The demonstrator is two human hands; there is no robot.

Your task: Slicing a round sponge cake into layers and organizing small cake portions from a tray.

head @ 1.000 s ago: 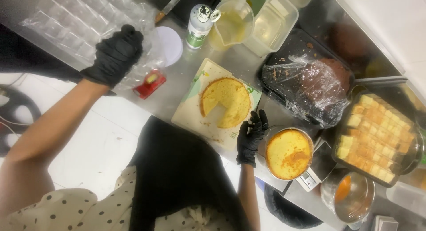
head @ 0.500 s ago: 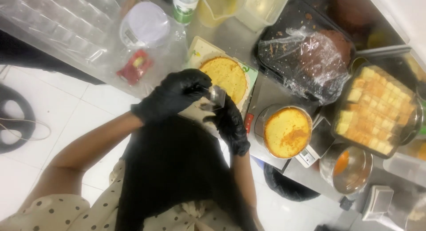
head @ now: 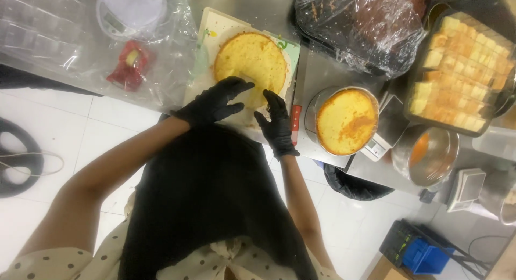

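Your left hand [head: 215, 101] and right hand [head: 278, 124], both gloved with fingers spread and gripping nothing, rest at the near edge of the round yellow cake [head: 250, 59] on its board [head: 207, 30] (a wedge looks already cut out near you). The second cake [head: 345, 121], right, sits in its tin uncut.

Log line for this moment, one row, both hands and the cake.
left hand: open, gloved, at sponge cake edge | right hand: open, gloved, beside cake | cake: on cutting board | second cake in round tin
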